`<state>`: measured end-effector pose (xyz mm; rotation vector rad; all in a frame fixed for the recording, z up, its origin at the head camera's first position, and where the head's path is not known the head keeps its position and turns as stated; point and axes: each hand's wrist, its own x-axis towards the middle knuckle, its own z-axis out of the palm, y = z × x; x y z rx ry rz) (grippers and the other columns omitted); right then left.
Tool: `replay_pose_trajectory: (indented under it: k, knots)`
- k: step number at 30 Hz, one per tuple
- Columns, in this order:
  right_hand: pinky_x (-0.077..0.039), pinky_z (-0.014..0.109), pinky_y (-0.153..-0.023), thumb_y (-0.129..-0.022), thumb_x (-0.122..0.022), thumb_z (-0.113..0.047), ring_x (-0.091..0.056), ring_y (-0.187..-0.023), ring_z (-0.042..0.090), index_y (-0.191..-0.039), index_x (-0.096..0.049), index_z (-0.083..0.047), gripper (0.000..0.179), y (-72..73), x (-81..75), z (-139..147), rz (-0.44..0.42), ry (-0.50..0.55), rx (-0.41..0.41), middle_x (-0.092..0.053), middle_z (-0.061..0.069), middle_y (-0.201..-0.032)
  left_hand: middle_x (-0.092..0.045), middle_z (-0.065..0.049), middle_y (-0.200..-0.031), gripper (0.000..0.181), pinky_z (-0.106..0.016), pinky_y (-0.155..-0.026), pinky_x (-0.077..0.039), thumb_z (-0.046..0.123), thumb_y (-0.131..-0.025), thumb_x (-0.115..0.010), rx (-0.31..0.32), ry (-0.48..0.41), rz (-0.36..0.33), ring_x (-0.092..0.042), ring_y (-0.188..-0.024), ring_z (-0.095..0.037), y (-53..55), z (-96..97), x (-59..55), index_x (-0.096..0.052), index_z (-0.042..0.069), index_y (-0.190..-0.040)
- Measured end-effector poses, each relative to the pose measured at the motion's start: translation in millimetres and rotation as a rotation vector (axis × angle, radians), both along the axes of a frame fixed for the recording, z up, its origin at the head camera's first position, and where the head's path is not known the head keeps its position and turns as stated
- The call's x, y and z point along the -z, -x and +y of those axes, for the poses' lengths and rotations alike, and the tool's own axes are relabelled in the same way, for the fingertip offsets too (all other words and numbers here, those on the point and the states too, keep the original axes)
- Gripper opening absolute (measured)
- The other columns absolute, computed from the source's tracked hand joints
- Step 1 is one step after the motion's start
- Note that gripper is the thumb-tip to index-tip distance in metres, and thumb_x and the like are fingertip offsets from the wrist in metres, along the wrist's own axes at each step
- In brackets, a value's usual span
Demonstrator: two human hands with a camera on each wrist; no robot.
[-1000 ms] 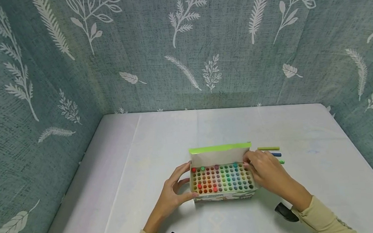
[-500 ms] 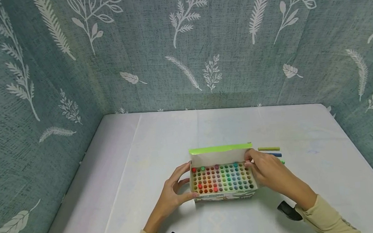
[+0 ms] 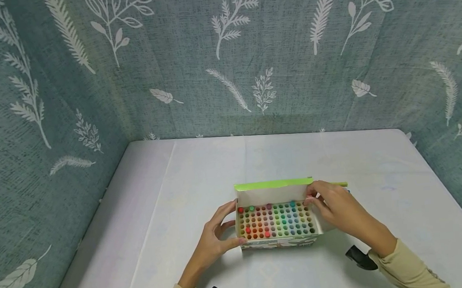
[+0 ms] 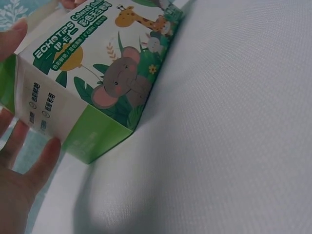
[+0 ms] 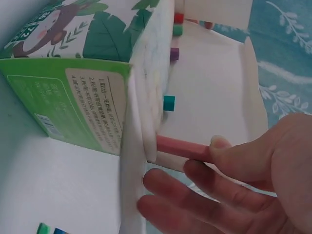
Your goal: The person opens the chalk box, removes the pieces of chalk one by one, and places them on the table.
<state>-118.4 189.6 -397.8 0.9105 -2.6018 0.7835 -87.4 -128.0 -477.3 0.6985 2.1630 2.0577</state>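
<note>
An opened chalk box (image 3: 277, 243) stands on the table, its holed insert facing up with several colored sticks in it. My left hand (image 3: 212, 240) grips the box's left end, thumb at the front corner and fingers along the side. At the back right corner, my right hand (image 3: 337, 205) pinches a reddish chalk stick (image 5: 183, 147) between thumb and index finger. The stick's far end meets the holed top in the right wrist view, while the other fingers hang below it. A teal chalk (image 5: 168, 103) pokes out nearby.
The box's green-edged lid (image 3: 272, 184) is raised at the back. A yellow-green chalk stick (image 3: 342, 184) lies behind my right hand. Green (image 5: 43, 228) and blue chalk (image 5: 59, 231) show on the table in the right wrist view. Leaf-printed curtain (image 3: 193, 74) surrounds the table.
My right hand has shifted slightly right along the back right corner, now covering most of the loose chalk behind it. The left hand and box hold still.
</note>
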Motion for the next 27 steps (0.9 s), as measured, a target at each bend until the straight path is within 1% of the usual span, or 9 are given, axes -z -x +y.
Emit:
replay_pose_trajectory:
  k: [5, 10, 11, 12, 17, 18, 22, 25, 27]
  knots:
    - [-0.036, 0.016, -0.045, -0.077, -0.075, -0.001, -0.043, -0.057, 0.001, -0.087, -0.062, -0.012, 0.019, 0.3, -1.4, 0, 0.101, -0.034, -0.003, -0.061, -0.006, -0.080, -0.031, -0.008, -0.149, 0.086, -0.042, -0.104, -0.041, -0.004, -0.075, -0.077, -0.002, 0.000, -0.005, -0.031, -0.135, -0.030, -0.5, -0.3, -0.6, -0.033, 0.011, -0.148]
    - [-0.029, 0.015, -0.042, -0.073, -0.075, 0.005, -0.038, -0.051, -0.001, -0.087, -0.062, -0.011, 0.025, -0.7, -7.8, 0, 0.192, -0.025, -0.027, -0.060, -0.006, -0.079, -0.030, -0.008, -0.149, 0.086, -0.043, -0.104, -0.041, -0.004, -0.075, -0.077, 0.007, -0.011, -0.006, -0.031, -0.135, -0.030, 0.0, 0.3, -1.8, -0.033, 0.012, -0.148]
    - [-0.028, 0.015, -0.041, -0.080, -0.073, 0.000, -0.037, -0.051, -0.001, -0.088, -0.063, -0.011, 0.016, -0.7, -9.3, 1, 0.209, -0.018, -0.028, -0.061, -0.005, -0.079, -0.030, -0.009, -0.149, 0.086, -0.043, -0.104, -0.040, -0.004, -0.075, -0.077, 0.011, -0.014, 0.000, -0.031, -0.134, -0.031, 0.1, 0.4, -1.7, -0.033, 0.011, -0.148]
    - [-0.029, 0.015, -0.041, -0.080, -0.072, 0.000, -0.039, -0.051, -0.001, -0.088, -0.063, -0.010, 0.016, -1.1, -12.0, 1, 0.215, -0.014, -0.022, -0.060, -0.005, -0.079, -0.030, -0.009, -0.149, 0.086, -0.043, -0.105, -0.040, -0.004, -0.075, -0.076, 0.012, -0.016, -0.001, -0.031, -0.134, -0.031, 0.2, 0.5, -1.5, -0.033, 0.012, -0.148]
    - [-0.034, 0.016, -0.043, -0.080, -0.073, -0.002, -0.047, -0.056, 0.000, -0.089, -0.065, -0.010, 0.014, -4.6, -24.6, 5, 0.193, 0.017, 0.018, -0.062, -0.005, -0.081, -0.030, -0.009, -0.149, 0.086, -0.042, -0.105, -0.040, -0.004, -0.075, -0.077, 0.016, -0.015, 0.009, -0.031, -0.134, -0.031, 0.3, 0.4, -1.4, -0.033, 0.011, -0.148]
    - [-0.035, 0.016, -0.043, -0.074, -0.075, 0.004, -0.049, -0.058, 0.000, -0.089, -0.065, -0.009, 0.022, -5.6, -27.3, 5, 0.179, 0.025, 0.027, -0.062, -0.006, -0.081, -0.030, -0.009, -0.149, 0.086, -0.042, -0.105, -0.040, -0.004, -0.075, -0.077, 0.015, -0.013, 0.009, -0.031, -0.134, -0.030, 0.4, 0.4, -1.2, -0.033, 0.011, -0.148]
    - [-0.037, 0.014, -0.046, -0.074, -0.076, 0.002, -0.052, -0.060, 0.001, -0.089, -0.067, -0.009, 0.022, -6.8, -33.8, 12, 0.151, 0.095, 0.029, -0.065, -0.006, -0.083, -0.031, -0.010, -0.149, 0.086, -0.041, -0.104, -0.041, -0.005, -0.075, -0.076, 0.010, -0.002, 0.014, -0.031, -0.134, -0.030, 0.6, 0.7, -1.1, -0.032, 0.010, -0.148]
    - [-0.040, 0.012, -0.048, -0.073, -0.076, 0.004, -0.055, -0.062, 0.002, -0.090, -0.068, -0.012, 0.024, -7.3, -39.3, 18, 0.129, 0.151, 0.023, -0.066, -0.007, -0.083, -0.031, -0.011, -0.149, 0.086, -0.042, -0.104, -0.041, -0.007, -0.075, -0.076, 0.007, 0.008, 0.007, -0.032, -0.134, -0.030, -0.1, 1.0, -4.2, -0.032, 0.008, -0.147]
    - [-0.041, 0.013, -0.048, -0.072, -0.076, 0.005, -0.056, -0.063, 0.002, -0.089, -0.068, -0.014, 0.027, -7.7, -43.3, 23, 0.114, 0.186, 0.020, -0.066, -0.008, -0.082, -0.031, -0.013, -0.148, 0.085, -0.043, -0.104, -0.041, -0.008, -0.075, -0.075, 0.008, 0.008, 0.003, -0.032, -0.134, -0.030, -1.9, 1.3, -10.3, -0.033, 0.005, -0.147]
